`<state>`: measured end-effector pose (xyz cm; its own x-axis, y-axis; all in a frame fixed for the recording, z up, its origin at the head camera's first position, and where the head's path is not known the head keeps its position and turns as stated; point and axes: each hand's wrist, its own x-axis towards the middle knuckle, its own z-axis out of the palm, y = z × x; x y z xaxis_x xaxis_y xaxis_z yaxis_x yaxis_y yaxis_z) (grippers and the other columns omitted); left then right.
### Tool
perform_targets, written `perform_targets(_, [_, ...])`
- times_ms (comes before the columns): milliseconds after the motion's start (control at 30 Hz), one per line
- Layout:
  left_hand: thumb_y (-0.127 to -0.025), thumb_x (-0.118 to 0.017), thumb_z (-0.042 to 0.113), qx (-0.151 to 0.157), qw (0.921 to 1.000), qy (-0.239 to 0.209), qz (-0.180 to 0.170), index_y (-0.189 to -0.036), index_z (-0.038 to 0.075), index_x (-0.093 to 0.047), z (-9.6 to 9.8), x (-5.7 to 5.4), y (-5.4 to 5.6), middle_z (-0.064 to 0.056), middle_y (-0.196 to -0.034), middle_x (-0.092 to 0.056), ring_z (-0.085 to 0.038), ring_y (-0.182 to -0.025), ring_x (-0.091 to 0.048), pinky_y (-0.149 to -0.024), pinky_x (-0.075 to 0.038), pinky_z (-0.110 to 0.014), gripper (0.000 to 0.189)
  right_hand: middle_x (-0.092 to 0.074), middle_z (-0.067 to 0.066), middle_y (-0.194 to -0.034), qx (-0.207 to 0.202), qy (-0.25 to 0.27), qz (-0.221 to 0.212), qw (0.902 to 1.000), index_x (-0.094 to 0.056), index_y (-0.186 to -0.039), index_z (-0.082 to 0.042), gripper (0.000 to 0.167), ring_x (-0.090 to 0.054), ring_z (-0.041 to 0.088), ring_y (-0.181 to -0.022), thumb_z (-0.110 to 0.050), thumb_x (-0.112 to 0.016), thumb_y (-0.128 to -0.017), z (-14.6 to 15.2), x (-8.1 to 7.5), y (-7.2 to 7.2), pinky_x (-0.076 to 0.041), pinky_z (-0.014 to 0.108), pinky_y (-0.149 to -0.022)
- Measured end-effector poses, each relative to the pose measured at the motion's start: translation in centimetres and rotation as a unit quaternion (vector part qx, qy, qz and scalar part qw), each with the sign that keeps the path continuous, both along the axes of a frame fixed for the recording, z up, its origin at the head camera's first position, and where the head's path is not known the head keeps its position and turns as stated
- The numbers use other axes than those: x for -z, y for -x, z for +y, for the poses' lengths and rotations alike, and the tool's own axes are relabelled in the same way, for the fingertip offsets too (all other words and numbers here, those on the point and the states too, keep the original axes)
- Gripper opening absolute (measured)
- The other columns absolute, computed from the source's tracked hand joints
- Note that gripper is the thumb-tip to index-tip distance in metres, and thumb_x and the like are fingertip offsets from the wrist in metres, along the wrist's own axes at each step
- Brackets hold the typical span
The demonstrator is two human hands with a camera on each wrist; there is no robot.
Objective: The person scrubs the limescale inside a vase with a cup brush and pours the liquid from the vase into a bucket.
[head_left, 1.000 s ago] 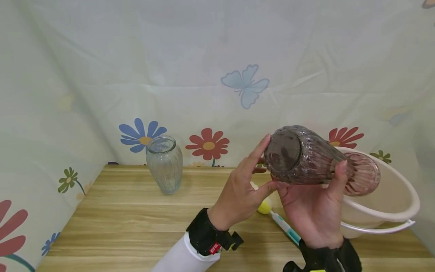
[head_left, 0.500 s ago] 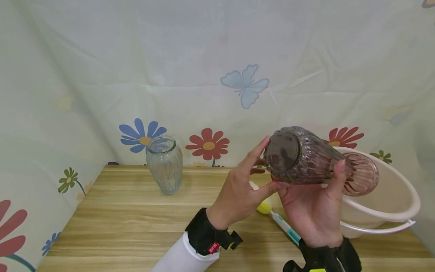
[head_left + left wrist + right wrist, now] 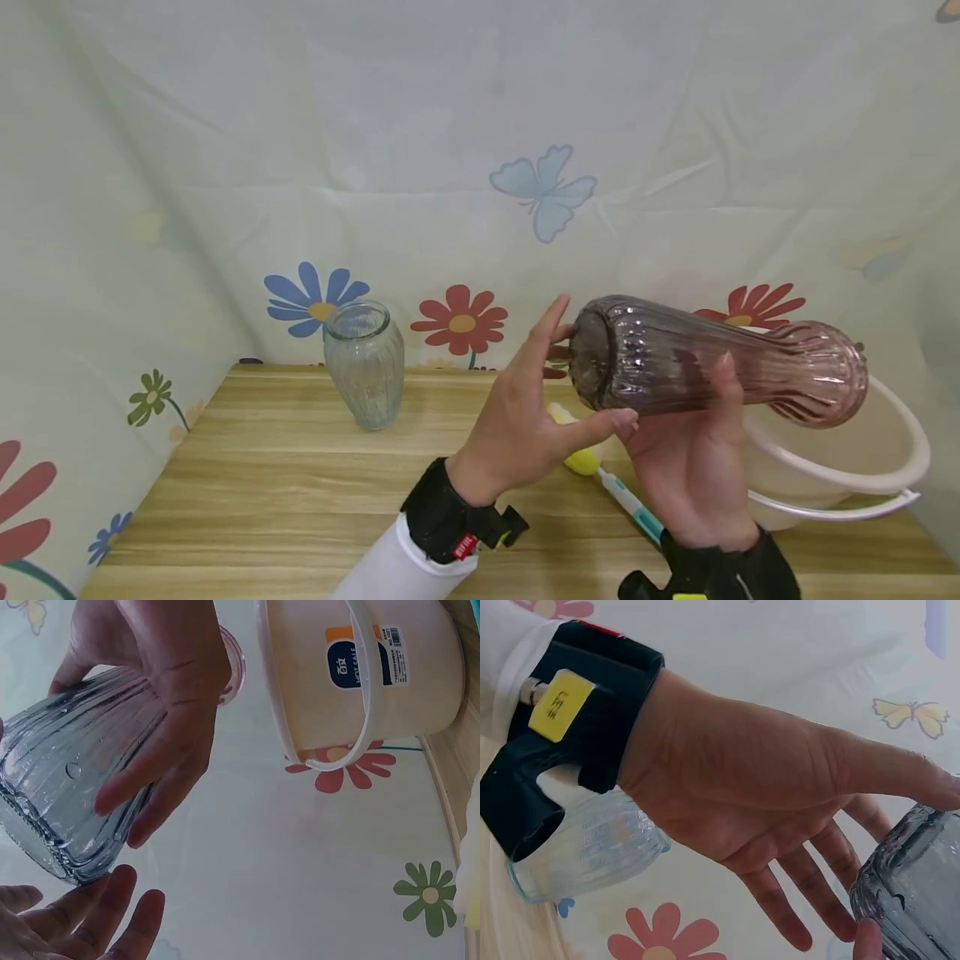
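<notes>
A fluted glass vase [image 3: 660, 362], smoky grey shading to pink at its flared mouth, lies nearly level in the air in the head view. My right hand [image 3: 686, 471] grips its middle from below, thumb in front; the left wrist view shows fingers [image 3: 154, 769] of that hand wrapped round the ribbed glass. At the base, on the left, my left hand [image 3: 517, 408] has its fingers spread and its thumb along the underside. In the left wrist view, its fingertips [image 3: 120, 881] are right at the base's edge. Water drops show on the glass.
A clear ribbed vase [image 3: 365, 371] stands upright at the back left of the wooden table [image 3: 277, 500]. A cream bucket [image 3: 892, 467] with a white handle stands at the right. Between them lies a yellow-headed sponge brush [image 3: 626, 500], partly behind my hands. A flowered sheet [image 3: 420, 167] hangs behind.
The pink-grey vase has swung so its mouth points further right and its base turns more leftward. My left hand's fingers have loosened and shifted slightly left; the right hand keeps its grip.
</notes>
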<state>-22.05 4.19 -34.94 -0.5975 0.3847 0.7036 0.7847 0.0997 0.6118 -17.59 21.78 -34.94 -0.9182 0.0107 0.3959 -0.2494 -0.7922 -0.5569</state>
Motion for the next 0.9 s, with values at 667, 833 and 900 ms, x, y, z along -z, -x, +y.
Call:
perform_targets(667, [-0.085,-0.079,0.045,-0.008,0.9953,0.085,-0.047,-0.161,0.040,-0.026,-1.9,-0.9,0.5,0.006,-0.153,-0.049,-0.012,-0.133,-0.048,-0.108,-0.051,-0.038,0.092,-0.039,0.002,-0.155,0.081,-0.199,-0.081,0.9733,-0.029,-0.155,-0.027,0.051,-0.045,0.017,-0.134,-0.038,-0.046,-0.108,-0.9,-0.4,-1.1,-0.052,0.038,-0.103])
perform_targets(833, [-0.083,-0.084,0.042,-0.017,0.9922,0.123,-0.006,-0.158,0.030,-0.038,-2.7,-1.5,0.4,0.004,-0.158,-0.046,-0.016,-0.142,-0.045,-0.114,-0.047,-0.045,0.090,-0.038,0.003,-0.154,0.089,-0.237,-0.085,0.9638,-0.027,-0.156,-0.028,0.050,-0.044,0.019,-0.136,-0.030,-0.045,-0.109,-1.1,-0.3,-1.1,-0.051,0.038,-0.103])
perform_targets(900, [-0.081,-0.086,0.041,-0.017,0.9904,0.137,0.011,-0.156,0.024,-0.042,-3.1,-1.7,0.3,0.003,-0.157,-0.047,-0.017,-0.142,-0.045,-0.114,-0.046,-0.045,0.088,-0.039,0.003,-0.153,0.098,-0.251,-0.088,0.9589,-0.028,-0.155,-0.028,0.051,-0.044,0.020,-0.136,-0.024,-0.048,-0.109,-1.3,-0.3,-1.1,-0.051,0.037,-0.103])
